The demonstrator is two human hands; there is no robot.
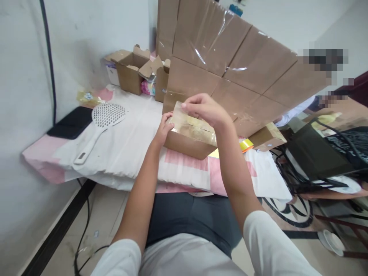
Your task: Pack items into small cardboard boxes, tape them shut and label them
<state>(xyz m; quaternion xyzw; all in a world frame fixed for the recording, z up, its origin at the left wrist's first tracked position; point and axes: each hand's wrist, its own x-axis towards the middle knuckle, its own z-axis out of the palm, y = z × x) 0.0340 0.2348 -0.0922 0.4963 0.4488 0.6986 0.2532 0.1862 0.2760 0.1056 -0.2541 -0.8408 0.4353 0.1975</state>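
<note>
My left hand [163, 128] grips the left end of a clear plastic packet [193, 128] with pale yellowish contents. My right hand [205, 109] pinches the packet's top edge from above. The packet sits in the mouth of a small open cardboard box [186, 146] that rests on a pink and white cloth [135, 149] covering the table. Right behind the box stands a large flattened sheet of taped cardboard boxes [244, 73], leaning back.
A white perforated scoop [99, 126] and a black pad [70, 122] lie at the left. Several small open cartons [135, 71] stand at the back by the wall. A yellow tape roll [245, 145] and another small box [267, 138] sit at the right, beside black cables and a dark case [316, 157].
</note>
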